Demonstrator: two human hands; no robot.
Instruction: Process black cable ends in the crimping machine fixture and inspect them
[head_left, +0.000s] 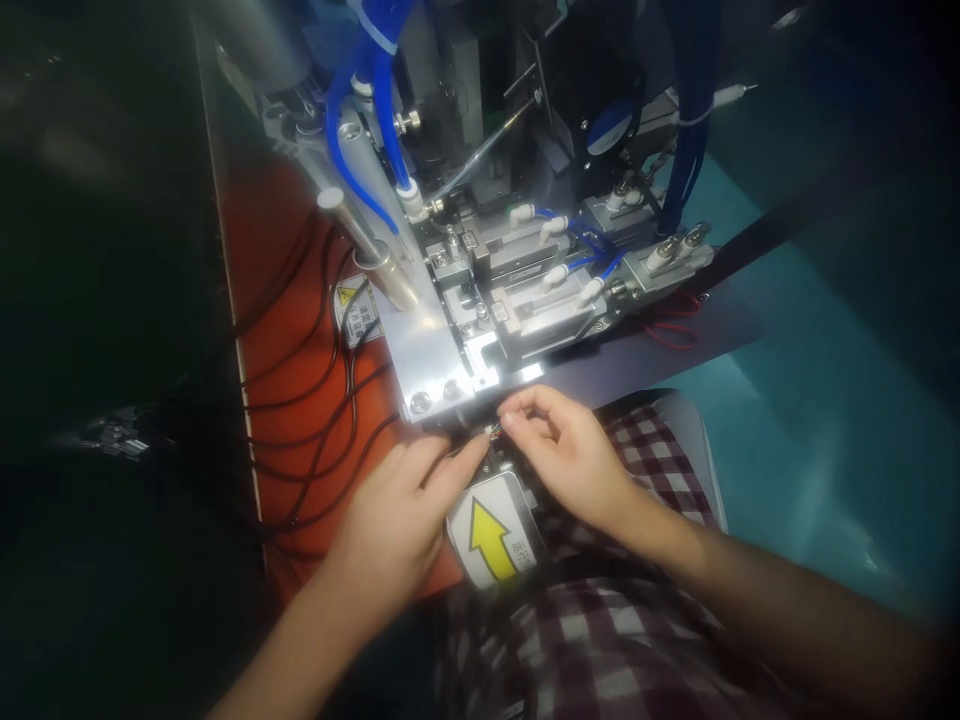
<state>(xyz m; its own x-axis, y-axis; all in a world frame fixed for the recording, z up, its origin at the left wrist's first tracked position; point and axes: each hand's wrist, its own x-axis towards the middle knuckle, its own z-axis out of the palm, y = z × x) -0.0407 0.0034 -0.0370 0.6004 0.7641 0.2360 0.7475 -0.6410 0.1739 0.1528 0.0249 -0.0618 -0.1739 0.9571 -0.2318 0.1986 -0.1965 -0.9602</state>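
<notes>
My left hand (397, 510) and my right hand (570, 450) meet just below the front edge of a metal machine plate (427, 350). Both pinch a small part with thin dark wire (491, 432) between their fingertips; the part is too small to name for sure. Under the hands sits a white label with a yellow arrow (491, 540) pointing up toward the machine. My lap in checked cloth (600, 620) lies beneath the right forearm.
The machine (525, 270) carries metal blocks, white fittings and blue air hoses (375, 130). Several black wires (315, 400) loop over an orange surface (270, 250) on the left. A yellow warning sticker (356, 310) sits beside a metal cylinder (367, 245). Red wires (675, 325) lie at the right.
</notes>
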